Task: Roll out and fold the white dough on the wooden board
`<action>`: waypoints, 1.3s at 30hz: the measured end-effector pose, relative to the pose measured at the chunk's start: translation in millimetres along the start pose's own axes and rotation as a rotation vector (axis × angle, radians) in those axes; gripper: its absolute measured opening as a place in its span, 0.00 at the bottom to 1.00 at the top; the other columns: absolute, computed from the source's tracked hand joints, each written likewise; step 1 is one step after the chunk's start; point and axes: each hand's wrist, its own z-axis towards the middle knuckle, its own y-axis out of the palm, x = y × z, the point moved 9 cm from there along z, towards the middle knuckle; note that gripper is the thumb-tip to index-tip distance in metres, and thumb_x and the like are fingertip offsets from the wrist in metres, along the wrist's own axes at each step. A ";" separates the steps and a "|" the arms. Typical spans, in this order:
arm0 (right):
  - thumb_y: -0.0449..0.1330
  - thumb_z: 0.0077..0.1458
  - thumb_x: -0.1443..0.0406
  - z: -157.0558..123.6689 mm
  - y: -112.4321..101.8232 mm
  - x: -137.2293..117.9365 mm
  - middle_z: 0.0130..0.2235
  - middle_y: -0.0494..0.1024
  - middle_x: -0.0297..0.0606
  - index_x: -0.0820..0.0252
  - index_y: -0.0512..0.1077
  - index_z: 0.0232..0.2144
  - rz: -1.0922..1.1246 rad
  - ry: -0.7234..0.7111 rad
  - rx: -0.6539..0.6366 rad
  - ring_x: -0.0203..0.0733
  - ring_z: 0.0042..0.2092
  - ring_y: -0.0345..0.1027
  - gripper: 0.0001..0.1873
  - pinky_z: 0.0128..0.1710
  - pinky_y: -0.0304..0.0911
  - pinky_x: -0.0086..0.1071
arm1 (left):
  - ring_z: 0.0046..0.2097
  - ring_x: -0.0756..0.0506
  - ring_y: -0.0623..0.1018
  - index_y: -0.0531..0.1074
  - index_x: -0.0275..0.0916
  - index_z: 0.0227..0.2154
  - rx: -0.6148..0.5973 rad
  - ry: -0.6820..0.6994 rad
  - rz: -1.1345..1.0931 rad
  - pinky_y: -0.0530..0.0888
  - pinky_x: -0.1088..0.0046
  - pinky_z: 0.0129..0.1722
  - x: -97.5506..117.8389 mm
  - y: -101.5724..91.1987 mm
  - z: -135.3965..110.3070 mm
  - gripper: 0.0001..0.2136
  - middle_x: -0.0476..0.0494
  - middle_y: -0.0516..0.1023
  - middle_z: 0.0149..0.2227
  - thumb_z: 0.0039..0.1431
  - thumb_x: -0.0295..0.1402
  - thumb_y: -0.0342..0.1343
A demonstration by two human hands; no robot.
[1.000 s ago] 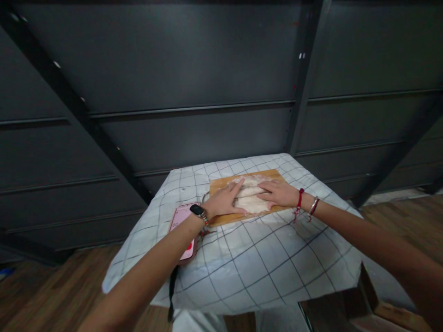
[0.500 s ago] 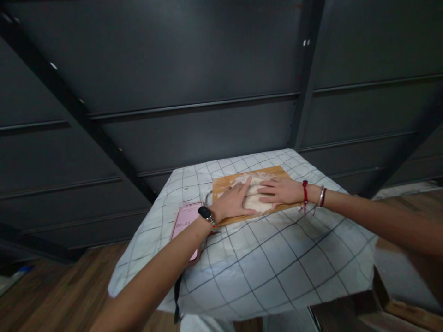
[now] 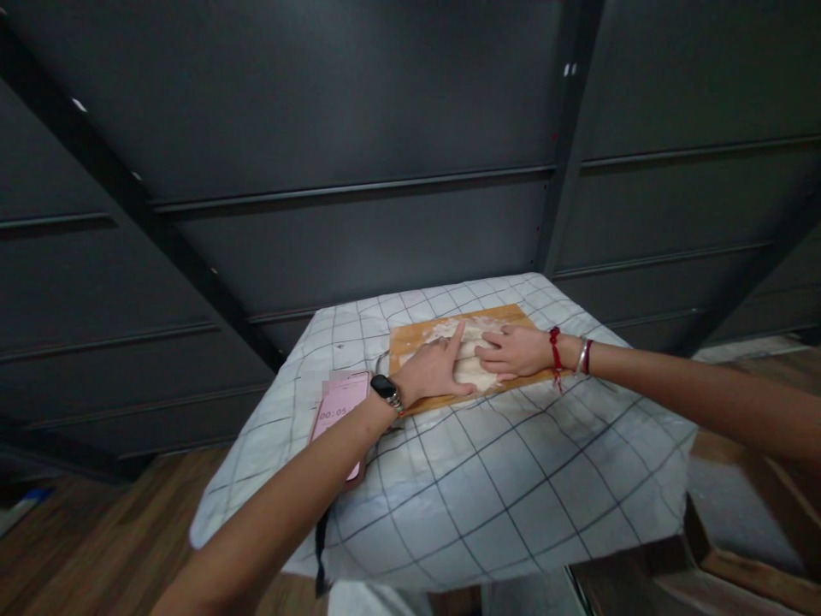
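A flattened mass of pale dough (image 3: pixel 471 370) lies on a wooden board (image 3: pixel 513 315), with white flour around it. My left hand (image 3: pixel 431 368) rests at the dough's left side, thumb and fingers spread wide apart. From the right, my right hand (image 3: pixel 516 352) presses on the dough, its fingers bent and digging into the surface. Parts of the dough are hidden under both hands. A dark watch (image 3: pixel 385 387) is on my left wrist. Red cord and bangles circle my right wrist.
A white checked cloth (image 3: pixel 487 479) covers the table. Left of the board lies a phone (image 3: pixel 333 411) with a timer on its pink screen, partly behind my left forearm. Dark metal panels (image 3: pixel 359 248) stand behind the table. An open box (image 3: pixel 737 522) is at the lower right.
My right hand's fingers have bent inward on the dough, where they were stretched out before. My left hand stays spread at the dough's left. The whole view has shifted slightly.
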 end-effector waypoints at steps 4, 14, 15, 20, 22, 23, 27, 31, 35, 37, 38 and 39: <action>0.46 0.62 0.52 0.6 0.3 2.2 0.48 0.68 0.42 0.58 0.67 0.41 0.024 0.014 -0.007 0.44 0.41 0.58 0.19 0.27 0.51 0.32 | 0.47 0.35 0.73 0.28 0.27 0.63 0.000 0.000 0.042 0.67 0.62 0.45 2.6 -1.1 0.4 0.52 0.30 0.72 0.47 0.48 0.54 0.51; 0.46 0.62 0.53 2.3 -15.5 2.2 0.39 0.70 0.44 0.61 0.68 0.40 0.094 -0.049 0.069 0.46 0.44 0.59 0.20 0.33 0.53 0.35 | 0.49 0.33 0.72 0.27 0.28 0.63 -0.017 0.030 0.002 0.65 0.60 0.47 3.9 -4.7 -3.3 0.56 0.27 0.70 0.51 0.45 0.62 0.49; 0.46 0.63 0.55 3.1 -16.3 0.3 0.39 0.70 0.44 0.62 0.68 0.39 0.096 -0.060 0.075 0.45 0.43 0.59 0.18 0.34 0.53 0.35 | 0.49 0.34 0.72 0.27 0.28 0.63 -0.015 0.035 -0.004 0.65 0.60 0.47 4.0 -4.6 -3.2 0.56 0.27 0.71 0.51 0.46 0.62 0.49; 0.46 0.63 0.66 10.7 -19.2 -9.9 0.36 0.70 0.41 0.61 0.68 0.32 0.084 -0.132 0.073 0.43 0.40 0.59 0.12 0.33 0.51 0.36 | 0.50 0.35 0.71 0.28 0.29 0.64 -0.006 0.057 -0.033 0.65 0.62 0.48 3.1 -2.3 -2.4 0.54 0.30 0.71 0.51 0.48 0.60 0.49; 0.46 0.63 0.66 13.9 -17.4 -9.0 0.34 0.70 0.40 0.60 0.68 0.31 0.083 -0.126 0.043 0.43 0.39 0.59 0.13 0.33 0.51 0.36 | 0.50 0.35 0.72 0.27 0.30 0.64 -0.003 0.049 -0.039 0.65 0.62 0.47 2.5 -2.0 -2.2 0.54 0.30 0.71 0.51 0.48 0.59 0.50; 0.46 0.63 0.66 15.1 -16.3 -6.7 0.33 0.70 0.40 0.60 0.68 0.31 0.091 -0.109 0.027 0.43 0.39 0.58 0.13 0.33 0.51 0.36 | 0.49 0.35 0.72 0.26 0.30 0.64 0.001 0.042 -0.040 0.65 0.62 0.47 2.2 -2.5 -2.1 0.54 0.30 0.71 0.51 0.48 0.59 0.50; 0.49 0.62 0.62 15.6 -14.9 5.2 0.34 0.70 0.40 0.61 0.68 0.33 0.156 -0.047 -0.010 0.43 0.40 0.59 0.11 0.33 0.52 0.35 | 0.46 0.35 0.74 0.24 0.28 0.63 -0.015 0.014 -0.033 0.66 0.62 0.44 2.1 -4.2 -2.1 0.55 0.30 0.72 0.49 0.47 0.58 0.51; 0.49 0.62 0.56 11.3 -19.3 11.9 0.38 0.70 0.40 0.60 0.69 0.35 0.243 -0.028 -0.027 0.42 0.40 0.60 0.15 0.35 0.54 0.34 | 0.44 0.36 0.75 0.23 0.27 0.63 -0.049 -0.003 -0.034 0.67 0.63 0.43 2.2 -5.2 -2.3 0.55 0.32 0.75 0.45 0.47 0.56 0.52; 0.49 0.62 0.57 11.6 -23.2 8.1 0.37 0.70 0.40 0.60 0.68 0.37 0.204 -0.005 -0.009 0.42 0.40 0.60 0.14 0.36 0.53 0.35 | 0.44 0.36 0.75 0.23 0.28 0.63 -0.035 0.005 -0.032 0.67 0.64 0.43 2.4 -5.8 -1.8 0.55 0.33 0.75 0.45 0.48 0.55 0.53; 0.49 0.62 0.61 14.9 -24.9 1.8 0.35 0.70 0.40 0.61 0.68 0.37 0.170 -0.014 0.017 0.42 0.39 0.61 0.11 0.34 0.52 0.35 | 0.44 0.36 0.75 0.23 0.28 0.63 -0.027 0.013 -0.034 0.67 0.64 0.42 2.2 -5.0 -1.1 0.55 0.32 0.75 0.45 0.48 0.54 0.53; 0.49 0.62 0.63 16.8 -25.0 -1.5 0.34 0.70 0.39 0.61 0.68 0.37 0.162 -0.020 0.023 0.41 0.38 0.61 0.10 0.33 0.51 0.34 | 0.44 0.36 0.75 0.23 0.28 0.63 -0.023 0.014 -0.035 0.67 0.64 0.42 1.8 -4.7 -0.6 0.55 0.32 0.75 0.45 0.47 0.54 0.53; 0.49 0.62 0.64 18.7 -24.3 -4.2 0.33 0.71 0.39 0.61 0.69 0.36 0.161 -0.023 0.021 0.41 0.37 0.61 0.09 0.32 0.51 0.34 | 0.44 0.36 0.75 0.23 0.28 0.63 -0.020 0.014 -0.036 0.67 0.64 0.42 1.3 -4.5 -0.2 0.55 0.32 0.75 0.45 0.47 0.54 0.54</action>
